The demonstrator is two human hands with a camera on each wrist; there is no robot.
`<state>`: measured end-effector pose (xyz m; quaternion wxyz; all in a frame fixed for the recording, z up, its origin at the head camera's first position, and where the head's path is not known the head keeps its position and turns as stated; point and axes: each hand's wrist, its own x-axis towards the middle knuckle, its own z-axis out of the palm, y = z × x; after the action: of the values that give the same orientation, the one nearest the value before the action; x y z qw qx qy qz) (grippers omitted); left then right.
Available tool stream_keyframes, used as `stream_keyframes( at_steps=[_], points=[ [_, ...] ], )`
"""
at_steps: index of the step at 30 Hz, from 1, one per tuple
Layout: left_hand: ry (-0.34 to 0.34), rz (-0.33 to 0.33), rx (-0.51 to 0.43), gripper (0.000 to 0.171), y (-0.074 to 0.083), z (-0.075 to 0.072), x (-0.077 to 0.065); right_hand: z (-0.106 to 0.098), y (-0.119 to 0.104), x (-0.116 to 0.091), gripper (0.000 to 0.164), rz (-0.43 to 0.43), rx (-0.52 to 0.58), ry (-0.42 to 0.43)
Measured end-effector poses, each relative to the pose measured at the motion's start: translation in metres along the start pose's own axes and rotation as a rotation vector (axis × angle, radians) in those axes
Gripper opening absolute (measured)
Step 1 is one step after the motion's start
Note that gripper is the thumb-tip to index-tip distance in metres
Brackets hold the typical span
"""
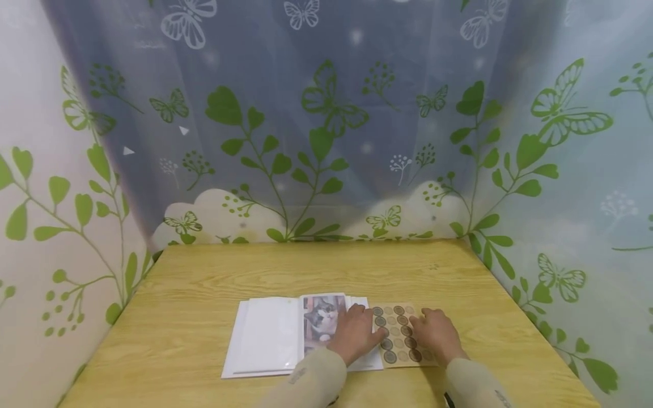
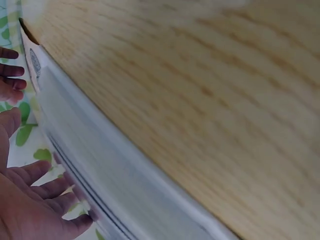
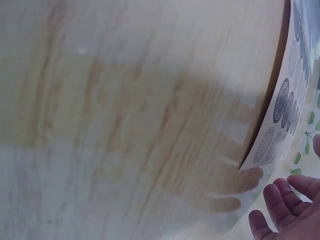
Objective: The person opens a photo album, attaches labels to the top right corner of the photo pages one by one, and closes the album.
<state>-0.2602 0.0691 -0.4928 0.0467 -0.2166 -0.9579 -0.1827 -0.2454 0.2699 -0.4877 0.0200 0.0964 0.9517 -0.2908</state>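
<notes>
An open photo album [image 1: 267, 337] lies on the table, a photo of a cat [image 1: 321, 320] on its right-hand page. Over that page is my left hand [image 1: 354, 334], its fingers spread and loosely bent; in the left wrist view they hover along the album [image 2: 115, 150]. Beside the album lies a tan sheet of round stickers [image 1: 395, 334], dark and pale ones in columns. My right hand [image 1: 436, 334] is at the sheet's right side. In the right wrist view its relaxed fingers [image 3: 280, 202] hold nothing and appear apart from the sheet's corner. Whether the left fingertips touch paper is unclear.
The wooden table [image 1: 306, 269] carries the album and the sheet near its front edge. A patterned curtain [image 1: 326, 170] with green leaves and butterflies encloses the back and both sides.
</notes>
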Motion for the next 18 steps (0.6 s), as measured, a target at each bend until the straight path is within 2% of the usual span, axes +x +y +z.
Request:
stream_keyframes(
  at_steps=[13,18],
  points=[
    [0.029,0.006,0.104,0.048,0.001,0.014,0.001,0.001,0.006,-0.001,0.053,-0.044,-0.114,0.038],
    [0.019,0.013,0.157,0.048,0.004,0.016,0.001,0.002,0.009,-0.001,0.041,-0.056,-0.195,0.052]
  ],
)
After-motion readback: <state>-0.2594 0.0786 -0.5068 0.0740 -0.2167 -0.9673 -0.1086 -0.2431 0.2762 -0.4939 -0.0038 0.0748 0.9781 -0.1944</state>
